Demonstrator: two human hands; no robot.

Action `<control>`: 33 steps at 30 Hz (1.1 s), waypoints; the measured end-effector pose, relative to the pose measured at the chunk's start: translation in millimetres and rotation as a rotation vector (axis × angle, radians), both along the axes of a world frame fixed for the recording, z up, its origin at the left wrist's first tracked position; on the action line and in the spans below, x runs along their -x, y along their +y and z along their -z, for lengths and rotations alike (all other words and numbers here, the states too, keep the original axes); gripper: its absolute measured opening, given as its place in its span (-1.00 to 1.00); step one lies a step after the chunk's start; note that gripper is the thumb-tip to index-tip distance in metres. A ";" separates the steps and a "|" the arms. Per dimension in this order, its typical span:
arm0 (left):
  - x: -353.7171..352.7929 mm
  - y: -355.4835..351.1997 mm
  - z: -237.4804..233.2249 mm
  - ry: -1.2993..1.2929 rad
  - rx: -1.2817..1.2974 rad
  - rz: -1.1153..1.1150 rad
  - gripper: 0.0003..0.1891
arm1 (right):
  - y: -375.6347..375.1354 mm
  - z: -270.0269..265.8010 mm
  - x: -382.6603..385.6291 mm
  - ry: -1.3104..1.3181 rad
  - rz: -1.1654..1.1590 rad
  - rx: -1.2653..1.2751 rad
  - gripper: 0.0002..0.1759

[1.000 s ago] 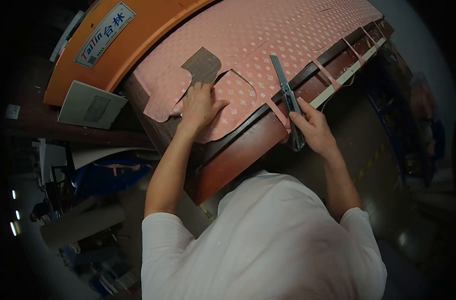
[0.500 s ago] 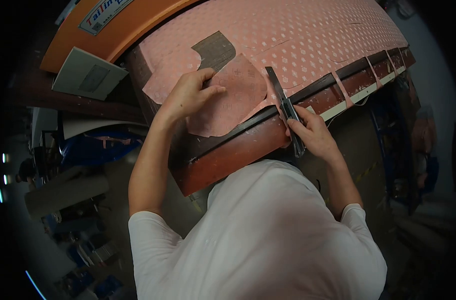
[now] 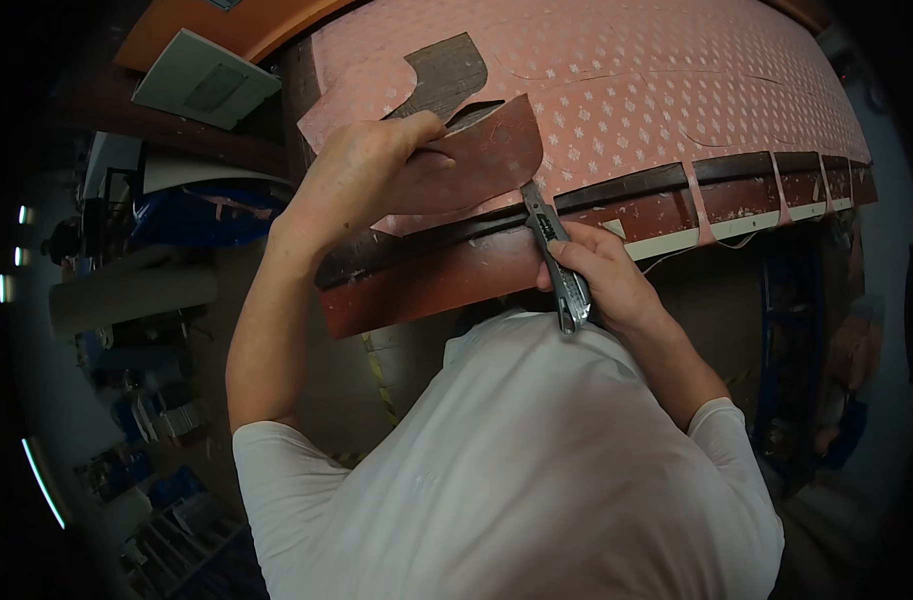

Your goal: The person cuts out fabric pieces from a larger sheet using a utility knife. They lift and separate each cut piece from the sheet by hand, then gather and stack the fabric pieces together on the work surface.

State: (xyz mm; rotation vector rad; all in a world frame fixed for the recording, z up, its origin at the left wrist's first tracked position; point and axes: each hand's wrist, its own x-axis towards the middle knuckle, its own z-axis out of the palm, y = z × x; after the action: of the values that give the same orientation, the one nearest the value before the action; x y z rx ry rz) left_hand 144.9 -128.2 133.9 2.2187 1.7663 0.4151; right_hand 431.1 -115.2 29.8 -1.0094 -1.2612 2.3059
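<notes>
Pinching a curled pink piece [image 3: 489,158], the left hand [image 3: 362,172] holds it up; the right hand [image 3: 605,280] clasps a utility knife [image 3: 554,250] beside it; patterned sheet [image 3: 632,115] spreads beyond both grips.

head view | worn on head | faces forward, down | shirt [image 3: 517,450] close below, pink sheet [image 3: 617,120] beyond

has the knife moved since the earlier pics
Yes: the knife has moved left along the table, farther from the pink strip hanging on its right.
</notes>
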 end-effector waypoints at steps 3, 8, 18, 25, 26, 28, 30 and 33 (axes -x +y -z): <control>-6.0 -5.2 -3.0 0.032 -0.010 -0.006 -0.82 | -0.5 -0.6 2.0 0.021 -0.033 0.006 -0.79; -5.0 -8.7 -6.5 0.034 -0.065 0.013 -0.83 | -12.6 0.1 12.1 0.051 -0.027 0.095 -0.80; 37.7 -10.9 -18.9 0.019 -0.162 0.024 -0.81 | -39.0 -13.7 43.0 0.071 0.103 -0.021 -0.79; 49.0 -7.1 -11.4 -0.100 -0.196 0.221 -0.81 | -58.0 -18.1 64.7 -0.046 0.231 -0.124 -0.79; 49.4 -6.9 -11.4 -0.082 -0.208 0.234 -0.83 | -60.0 -18.1 66.5 -0.050 0.241 -0.127 -0.79; 49.5 -6.9 -11.0 -0.046 -0.237 0.259 -0.84 | -65.9 -17.8 69.8 -0.061 0.260 -0.142 -0.79; 50.7 -6.7 -8.5 -0.081 -0.251 0.287 -0.84 | -70.3 -17.9 74.6 -0.074 0.273 -0.171 -0.79; 53.4 -7.2 -5.3 -0.115 -0.272 0.330 -0.84 | -80.1 -16.2 81.2 -0.115 0.325 -0.206 -0.79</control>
State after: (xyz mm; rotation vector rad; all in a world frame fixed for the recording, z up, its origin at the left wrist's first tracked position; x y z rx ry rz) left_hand 91.5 -135.4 139.2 2.5535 1.3183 0.7249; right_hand 349.9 -195.3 46.0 -1.1884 -1.2416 1.8580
